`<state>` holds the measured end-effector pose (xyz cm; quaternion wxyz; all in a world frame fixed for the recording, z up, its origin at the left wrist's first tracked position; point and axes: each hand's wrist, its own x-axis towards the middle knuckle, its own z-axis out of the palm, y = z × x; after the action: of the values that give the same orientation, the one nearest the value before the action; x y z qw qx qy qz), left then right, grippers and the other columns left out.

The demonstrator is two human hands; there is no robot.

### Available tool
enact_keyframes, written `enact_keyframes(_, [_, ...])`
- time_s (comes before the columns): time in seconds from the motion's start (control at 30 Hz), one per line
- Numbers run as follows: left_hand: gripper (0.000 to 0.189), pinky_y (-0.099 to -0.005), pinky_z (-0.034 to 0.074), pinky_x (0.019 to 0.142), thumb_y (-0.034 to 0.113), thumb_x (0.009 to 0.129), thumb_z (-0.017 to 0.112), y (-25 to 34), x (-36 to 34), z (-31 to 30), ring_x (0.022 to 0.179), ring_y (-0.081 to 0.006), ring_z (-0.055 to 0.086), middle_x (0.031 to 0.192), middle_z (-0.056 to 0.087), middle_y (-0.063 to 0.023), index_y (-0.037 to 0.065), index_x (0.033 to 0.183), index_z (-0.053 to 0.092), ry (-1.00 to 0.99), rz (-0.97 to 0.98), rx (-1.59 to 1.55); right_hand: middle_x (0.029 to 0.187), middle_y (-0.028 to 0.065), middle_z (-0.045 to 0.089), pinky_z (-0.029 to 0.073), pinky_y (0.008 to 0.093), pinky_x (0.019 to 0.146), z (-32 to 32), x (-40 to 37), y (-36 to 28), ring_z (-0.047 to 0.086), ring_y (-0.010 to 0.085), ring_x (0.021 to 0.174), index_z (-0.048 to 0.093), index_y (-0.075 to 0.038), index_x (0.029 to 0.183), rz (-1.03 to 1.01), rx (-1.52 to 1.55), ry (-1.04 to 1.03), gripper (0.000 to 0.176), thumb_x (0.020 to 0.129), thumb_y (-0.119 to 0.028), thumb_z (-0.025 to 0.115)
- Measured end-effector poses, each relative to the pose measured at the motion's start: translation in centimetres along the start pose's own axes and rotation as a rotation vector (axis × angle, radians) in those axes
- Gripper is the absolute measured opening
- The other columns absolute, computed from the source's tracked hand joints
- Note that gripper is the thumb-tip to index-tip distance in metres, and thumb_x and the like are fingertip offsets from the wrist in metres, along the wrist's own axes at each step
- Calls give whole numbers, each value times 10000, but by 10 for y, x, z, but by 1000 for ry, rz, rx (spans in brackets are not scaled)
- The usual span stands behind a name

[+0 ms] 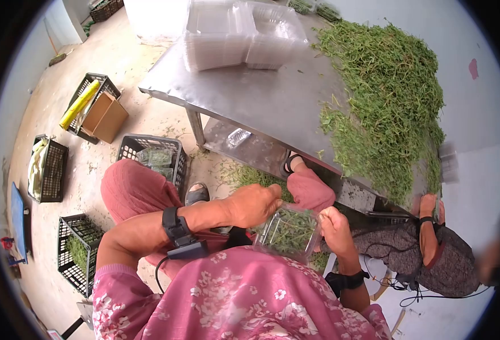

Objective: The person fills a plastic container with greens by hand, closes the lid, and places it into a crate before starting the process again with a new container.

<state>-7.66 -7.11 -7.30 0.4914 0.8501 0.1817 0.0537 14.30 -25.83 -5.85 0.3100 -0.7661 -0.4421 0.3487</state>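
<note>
The clear box of greens [289, 232] lies crosswise between both hands, the left hand [254, 205] gripping narrowly at its far left corner, the right hand [336, 228] closed on its right edge, with the metal desk [250, 99] beyond and a co-worker's hand [429, 205] well apart rightward

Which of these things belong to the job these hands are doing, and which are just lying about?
Seemingly part of the job:
clear box of greens, at the left hand and right hand
heap of greens
stacked clear containers
metal table

Apparently just lying about:
yellow roll
cardboard box
broom head
</note>
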Motion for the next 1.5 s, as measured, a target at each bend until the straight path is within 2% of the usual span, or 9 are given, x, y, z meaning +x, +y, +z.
enact_keyframes(0.17, [127, -508, 505, 647, 94, 941, 567, -11, -1, 4, 751, -450, 642, 744, 639, -230, 21, 1037, 529, 26, 133, -9, 704, 6, 593, 452, 250, 574, -1, 1, -7, 544, 66, 633, 616, 18, 952, 17, 126, -43, 97, 957, -67, 571])
enact_keyframes(0.3, [136, -525, 490, 643, 75, 914, 573, -2, -4, 2, 752, -462, 640, 732, 629, -245, 13, 1016, 509, -81, 102, 72, 762, 3, 608, 459, 244, 592, -2, -5, -7, 549, 66, 653, 615, 20, 999, 54, 192, -90, 86, 958, -43, 574])
enact_keyframes(0.7, [190, -533, 487, 658, 32, 866, 569, -4, -5, 0, 759, -461, 642, 723, 629, -248, 3, 1046, 514, -149, 147, 126, 723, 77, 622, 473, 279, 613, 4, -11, -17, 571, 103, 656, 616, 9, 984, -99, -38, 22, 71, 913, 2, 612])
enact_keyframes(0.8, [185, -529, 486, 657, 40, 865, 578, -5, -6, 1, 755, -459, 640, 727, 631, -240, 5, 1038, 520, -92, 143, 102, 739, -2, 580, 428, 227, 483, 5, -10, -12, 530, 40, 591, 590, 7, 1019, -130, -41, 7, 65, 961, -13, 570])
enact_keyframes(0.9, [189, -526, 486, 649, 52, 873, 581, -9, -3, 1, 744, -451, 640, 733, 635, -234, 15, 1051, 528, -98, 176, 116, 717, 6, 601, 435, 236, 568, 9, -7, -5, 533, 53, 628, 618, 4, 956, -35, 159, 43, 33, 937, -12, 597])
enact_keyframes(1.13, [201, -502, 511, 714, 70, 847, 617, 1, 1, -23, 809, -439, 650, 820, 665, -226, 25, 1041, 587, 41, 155, 48, 701, -21, 572, 408, 204, 553, 1, 9, -24, 500, 34, 610, 616, 2, 950, -139, 227, 69, 83, 972, -71, 581])
enact_keyframes(1.23, [136, -484, 514, 723, 81, 883, 602, 0, 5, -34, 823, -437, 647, 854, 668, -224, 26, 1007, 607, 121, 227, -89, 690, -24, 563, 401, 203, 545, -2, 15, -41, 491, 35, 599, 618, 4, 943, -53, 259, 65, 107, 974, -91, 580])
enact_keyframes(1.47, [170, -271, 484, 576, 162, 1016, 514, 15, 3, -50, 597, -98, 559, 722, 579, -11, 20, 1050, 600, -169, -163, -458, 686, -36, 575, 344, 198, 495, 2, 19, -37, 453, 22, 538, 643, -20, 937, 44, 654, 55, 151, 974, -152, 579])
enact_keyframes(1.5, [168, -273, 483, 582, 162, 1014, 513, 18, 3, -52, 601, -103, 558, 726, 580, -12, 21, 1046, 599, -172, -161, -468, 684, -39, 573, 344, 196, 494, 2, 19, -37, 455, 22, 537, 642, -22, 936, 51, 649, 58, 152, 975, -156, 581])
